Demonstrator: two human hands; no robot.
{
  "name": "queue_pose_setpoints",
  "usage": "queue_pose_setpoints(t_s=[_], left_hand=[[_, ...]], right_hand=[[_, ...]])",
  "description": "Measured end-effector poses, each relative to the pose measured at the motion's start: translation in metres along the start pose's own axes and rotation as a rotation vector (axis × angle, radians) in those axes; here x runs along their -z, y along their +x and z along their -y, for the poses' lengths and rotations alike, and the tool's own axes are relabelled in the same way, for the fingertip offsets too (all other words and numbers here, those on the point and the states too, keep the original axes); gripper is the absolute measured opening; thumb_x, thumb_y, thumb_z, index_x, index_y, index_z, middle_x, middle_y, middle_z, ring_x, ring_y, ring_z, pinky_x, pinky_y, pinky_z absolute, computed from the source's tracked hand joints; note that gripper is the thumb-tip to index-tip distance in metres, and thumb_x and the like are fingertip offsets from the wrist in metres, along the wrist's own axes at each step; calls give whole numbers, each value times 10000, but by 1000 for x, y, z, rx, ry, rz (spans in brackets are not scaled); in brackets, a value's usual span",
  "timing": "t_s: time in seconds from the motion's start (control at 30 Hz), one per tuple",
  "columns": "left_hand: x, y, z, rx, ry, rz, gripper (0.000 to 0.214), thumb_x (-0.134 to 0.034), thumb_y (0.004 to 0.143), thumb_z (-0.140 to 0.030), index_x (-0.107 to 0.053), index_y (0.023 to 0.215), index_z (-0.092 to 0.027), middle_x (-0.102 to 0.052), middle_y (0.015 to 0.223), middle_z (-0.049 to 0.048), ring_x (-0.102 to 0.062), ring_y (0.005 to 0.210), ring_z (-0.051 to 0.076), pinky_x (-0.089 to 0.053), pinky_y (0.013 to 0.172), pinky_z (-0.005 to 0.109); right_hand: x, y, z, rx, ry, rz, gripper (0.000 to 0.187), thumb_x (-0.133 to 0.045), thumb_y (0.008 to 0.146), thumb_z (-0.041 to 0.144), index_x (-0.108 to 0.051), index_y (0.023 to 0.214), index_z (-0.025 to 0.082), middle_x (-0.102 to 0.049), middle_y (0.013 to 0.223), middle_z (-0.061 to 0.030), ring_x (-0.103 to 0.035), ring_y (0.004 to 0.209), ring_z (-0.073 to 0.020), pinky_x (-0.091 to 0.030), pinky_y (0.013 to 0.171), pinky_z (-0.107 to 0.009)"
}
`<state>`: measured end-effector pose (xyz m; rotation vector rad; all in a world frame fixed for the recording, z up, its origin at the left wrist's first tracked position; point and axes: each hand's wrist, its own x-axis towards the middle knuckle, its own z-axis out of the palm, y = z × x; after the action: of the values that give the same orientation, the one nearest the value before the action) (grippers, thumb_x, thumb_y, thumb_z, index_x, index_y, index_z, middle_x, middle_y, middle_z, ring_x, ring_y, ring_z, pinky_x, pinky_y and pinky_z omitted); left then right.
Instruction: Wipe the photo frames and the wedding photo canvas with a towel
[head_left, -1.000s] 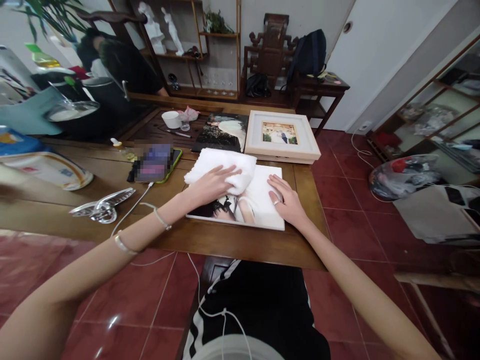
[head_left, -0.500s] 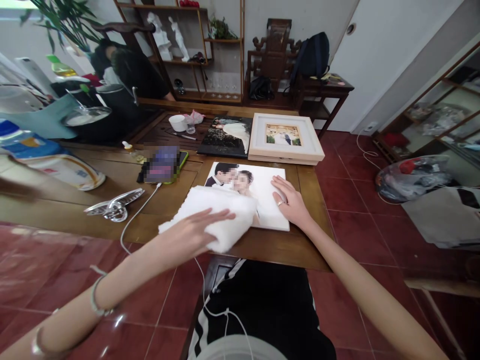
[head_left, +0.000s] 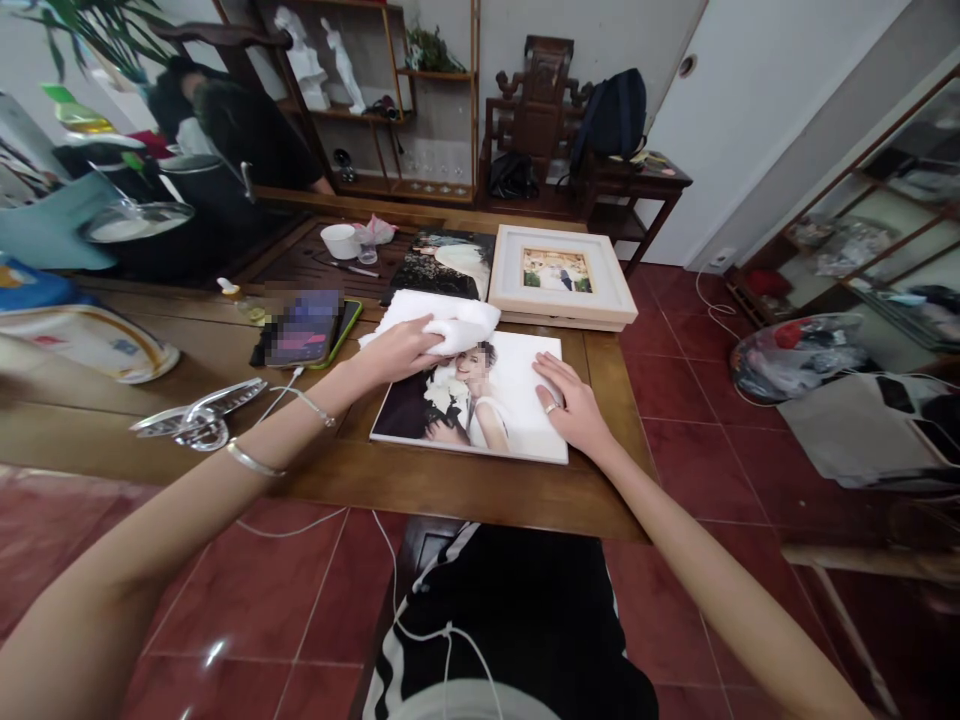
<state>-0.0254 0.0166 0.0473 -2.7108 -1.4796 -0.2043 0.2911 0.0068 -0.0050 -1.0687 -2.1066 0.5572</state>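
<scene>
A photo panel [head_left: 480, 420] showing a couple lies flat near the table's front edge. My left hand [head_left: 405, 352] is closed over a fluffy white towel [head_left: 420, 310], which covers the panel's upper left part. Some of its fingers sink into the folds. My right hand [head_left: 574, 405], a ring on one finger, rests with fingers outstretched on the panel's right edge. Behind the panel sit a dark photo panel [head_left: 442, 265] and a light wooden picture frame [head_left: 559, 315] with a smaller photo inside.
Left of the towel are a phone [head_left: 304, 325] with a white cable, a small dropper bottle [head_left: 244, 300] and a clear-and-silver clamp-like object [head_left: 199, 415]. A large detergent bottle [head_left: 97, 335] and a white cup [head_left: 341, 241] stand farther off. A person [head_left: 247, 130] sits behind the table.
My left hand has moved the towel away from me, from the panel's lower left to its upper left, uncovering the lower part of the picture. My right hand stays on the right edge.
</scene>
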Motion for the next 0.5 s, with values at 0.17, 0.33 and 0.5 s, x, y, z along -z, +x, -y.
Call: queue_pose_setpoints(t_s=[0.17, 0.33, 0.5], left_hand=[[8, -23, -22, -61, -16, 10, 272, -451, 932, -205, -713, 884, -149, -600, 1368, 151, -574, 1255, 306, -513, 1000, 448], [15, -76, -71, -215, -62, -42, 269, -496, 936, -163, -722, 789, -146, -559, 1415, 172, -502, 1348, 285, -380, 1150, 498], [21, -122, -114, -246, -213, -114, 276, -557, 902, -128, -683, 665, -193, -559, 1435, 81, -429, 1408, 215, -293, 1221, 418]], right_hand=[[1, 0, 1, 9, -5, 11, 384, -508, 929, 297, -650, 1275, 211, -587, 1409, -106, -472, 1379, -259, -353, 1180, -515], [0, 0, 1, 5, -25, 8, 390, -496, 932, 308, -647, 1278, 210, -586, 1411, -102, -468, 1383, -249, -357, 1178, -508], [-2, 0, 0, 7, -21, 5, 395, -492, 932, 304, -644, 1281, 202, -578, 1419, -105, -465, 1385, -249, -359, 1177, -508]])
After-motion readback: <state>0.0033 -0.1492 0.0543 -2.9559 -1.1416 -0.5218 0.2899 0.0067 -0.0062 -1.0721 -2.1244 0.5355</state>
